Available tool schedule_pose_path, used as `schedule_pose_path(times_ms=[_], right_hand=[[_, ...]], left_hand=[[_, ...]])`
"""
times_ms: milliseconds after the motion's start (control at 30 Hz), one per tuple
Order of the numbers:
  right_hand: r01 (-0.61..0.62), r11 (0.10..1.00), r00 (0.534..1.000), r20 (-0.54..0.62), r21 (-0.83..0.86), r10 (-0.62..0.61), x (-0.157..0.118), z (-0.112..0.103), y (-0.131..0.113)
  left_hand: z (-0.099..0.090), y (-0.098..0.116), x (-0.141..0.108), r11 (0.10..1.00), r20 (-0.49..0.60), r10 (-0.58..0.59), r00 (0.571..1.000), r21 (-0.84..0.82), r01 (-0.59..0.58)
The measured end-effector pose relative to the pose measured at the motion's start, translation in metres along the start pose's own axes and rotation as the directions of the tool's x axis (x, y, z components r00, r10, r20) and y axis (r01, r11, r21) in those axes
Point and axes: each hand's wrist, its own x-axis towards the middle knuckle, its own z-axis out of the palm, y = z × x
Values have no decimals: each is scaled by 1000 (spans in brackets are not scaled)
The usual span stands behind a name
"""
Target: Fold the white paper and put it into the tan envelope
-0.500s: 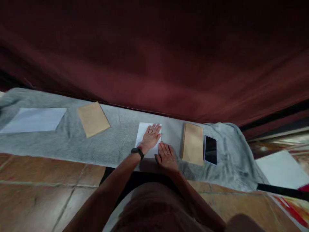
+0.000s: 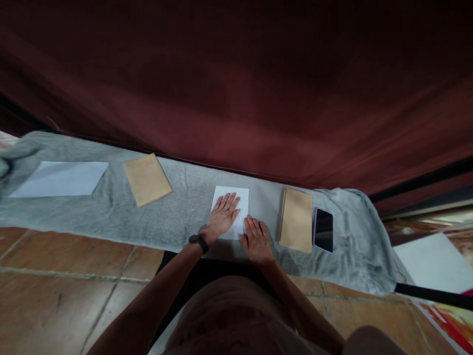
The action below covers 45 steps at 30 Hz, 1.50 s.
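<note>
The person's right hand (image 2: pixel 258 242) lies flat at the right edge of a white paper (image 2: pixel 241 222); the left hand (image 2: pixel 221 216), apart from it, rests palm-down on the paper; rightward on gray cloth (image 2: pixel 185 214) lie a brown packet (image 2: pixel 296 222) and phone (image 2: pixel 323 230); beyond is a dark red surface (image 2: pixel 236 108)

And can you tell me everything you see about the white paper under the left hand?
The white paper is a plain-looking rectangle lying flat on the grey cloth. Its far edge shows clearly. The left hand rests palm down on it, hiding part of its left side. The right hand is at its near right corner. I can't tell whether it's folded.
</note>
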Motion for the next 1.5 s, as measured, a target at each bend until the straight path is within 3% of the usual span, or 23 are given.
schedule_pose_path(times_ms=[367,667,833,933,1000,1067,1133,1267,1500], right_hand=[[-5,1000,999,38,-3,5,0,-1,2],[-8,1000,999,40,-4,8,-1,-4,-1],[-27,998,999,32,58,25,4,-6,4],[-131,985,991,10,115,131,20,-4,10],[-217,962,975,-7,166,221,35,0,15],[-284,929,956,-8,238,294,51,4,19],[-334,895,939,19,296,345,64,9,22],[-387,849,918,60,361,393,80,14,26],[-411,792,904,90,452,418,84,14,28]], left_hand=[[-9,-4,-63,989,23,149,989,-15,-149],[-21,-30,-100,1000,-51,-21,999,-21,20],[-27,-37,-102,963,-67,-193,979,-204,176],[-27,-40,-81,822,-48,-398,916,-462,333],[-27,-42,-61,588,39,-580,814,-672,451],[-27,-43,-41,292,163,-721,674,-810,508],[-28,-44,-26,173,212,-751,625,-851,496],[-33,-43,-16,139,221,-729,648,-879,456],[-40,-36,-21,104,295,-659,692,-875,472]])
